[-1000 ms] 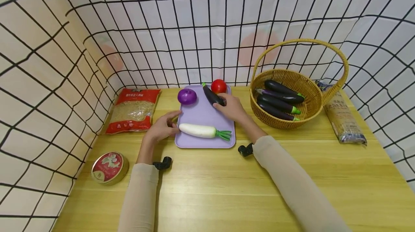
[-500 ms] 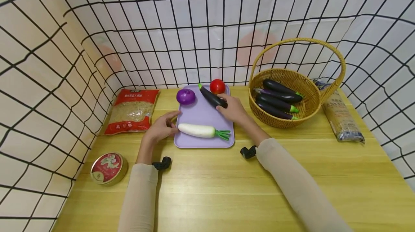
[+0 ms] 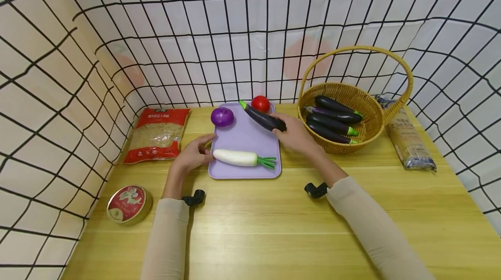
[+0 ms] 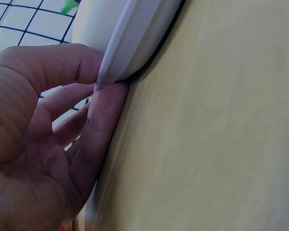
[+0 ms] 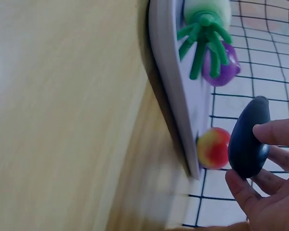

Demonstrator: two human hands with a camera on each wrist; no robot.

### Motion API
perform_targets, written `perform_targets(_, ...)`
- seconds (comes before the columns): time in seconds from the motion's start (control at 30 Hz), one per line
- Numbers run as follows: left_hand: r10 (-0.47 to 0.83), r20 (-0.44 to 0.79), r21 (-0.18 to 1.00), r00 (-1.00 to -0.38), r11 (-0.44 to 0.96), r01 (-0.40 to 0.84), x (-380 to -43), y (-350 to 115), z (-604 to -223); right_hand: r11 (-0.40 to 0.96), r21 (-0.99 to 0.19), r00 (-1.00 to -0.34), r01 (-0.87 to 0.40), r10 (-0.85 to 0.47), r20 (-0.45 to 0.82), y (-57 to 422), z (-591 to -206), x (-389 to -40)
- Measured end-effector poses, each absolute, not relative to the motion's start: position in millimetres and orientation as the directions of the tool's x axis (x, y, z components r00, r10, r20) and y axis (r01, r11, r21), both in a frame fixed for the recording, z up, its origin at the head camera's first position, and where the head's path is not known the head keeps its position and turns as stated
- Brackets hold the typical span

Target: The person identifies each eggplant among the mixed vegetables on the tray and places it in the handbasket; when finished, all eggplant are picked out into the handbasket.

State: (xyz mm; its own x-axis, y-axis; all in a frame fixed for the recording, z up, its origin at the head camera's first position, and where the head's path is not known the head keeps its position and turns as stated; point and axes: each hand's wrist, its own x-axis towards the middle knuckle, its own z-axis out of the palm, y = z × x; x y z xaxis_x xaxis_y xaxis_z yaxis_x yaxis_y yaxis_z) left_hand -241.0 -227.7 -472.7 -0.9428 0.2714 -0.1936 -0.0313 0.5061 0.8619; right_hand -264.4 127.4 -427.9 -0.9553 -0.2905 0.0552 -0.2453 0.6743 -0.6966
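My right hand (image 3: 296,133) holds a dark eggplant (image 3: 260,118) by its blunt end, over the right side of a lilac tray (image 3: 238,138). In the right wrist view, thumb and fingers pinch the eggplant (image 5: 250,137) above the tray's edge. My left hand (image 3: 192,154) pinches the tray's left rim; in the left wrist view the thumb lies over the rim (image 4: 118,48) with fingers beneath. On the tray lie a white radish (image 3: 236,157) with green stalks, a purple onion (image 3: 222,117) and a red tomato (image 3: 260,104).
A wicker basket (image 3: 344,147) with a tall handle holds several eggplants (image 3: 330,121), right of the tray. Beyond it lies a long pasta packet (image 3: 409,138). At left are a red pasta bag (image 3: 158,134) and a round tin (image 3: 129,204). Black grid mesh (image 3: 246,32) encloses the table.
My right hand has moved right with the eggplant, bringing its blunt end past the tray's right edge towards the basket. The left hand keeps its place at the tray's rim.
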Motion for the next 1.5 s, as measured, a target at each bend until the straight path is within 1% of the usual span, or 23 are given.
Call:
perform_targets(0.13, 0.277, -0.194, 0.870, -0.941, 0.492, -0.034, -241.1, -228.4, -473.5, 0.680, -0.677, -0.948, -0.280, -0.305, 0.086, 139.2, -420.4, -256.7)
perform_targets(0.47, 0.259, -0.193, 0.860, -0.946, 0.509, -0.036, -239.4, -227.9, -473.1, 0.689, -0.657, -0.946, -0.304, -0.298, 0.125, 180.3, -399.0, -242.2)
perform_targets(0.57, 0.261, -0.195, 0.859, -0.946, 0.511, -0.037, -239.5, -227.9, -472.9, 0.708, -0.641, -0.950, -0.296, -0.288, 0.122, 195.2, -395.8, -239.5)
perform_targets(0.77, 0.246, -0.211, 0.857, -0.946, 0.512, -0.058, -239.6, -228.4, -471.8, 0.713, -0.648, -0.958, -0.266, -0.268, 0.098, 222.2, -392.9, -234.8)
perform_targets(0.97, 0.253, -0.201, 0.860, -0.946, 0.508, -0.047, -240.4, -229.4, -472.5, 0.736, -0.634, -0.967, -0.236, -0.241, 0.080, 246.0, -391.8, -229.6)
perform_targets(1.2, 0.250, -0.198, 0.859, -0.948, 0.511, -0.045, -241.6, -228.1, -471.1, 0.787, -0.571, -0.971, -0.234, -0.214, 0.103, 274.6, -393.9, -229.5)
perform_targets(1.27, 0.247, -0.199, 0.857, -0.949, 0.514, -0.046, -241.8, -228.0, -471.2, 0.799, -0.558, -0.974, -0.224, -0.207, 0.094, 282.9, -394.5, -229.6)
perform_targets(1.5, 0.257, -0.202, 0.853, -0.945, 0.520, -0.041, -241.1, -227.8, -472.0, 0.823, -0.543, -0.980, -0.167, -0.197, 0.003, 309.3, -399.8, -232.3)
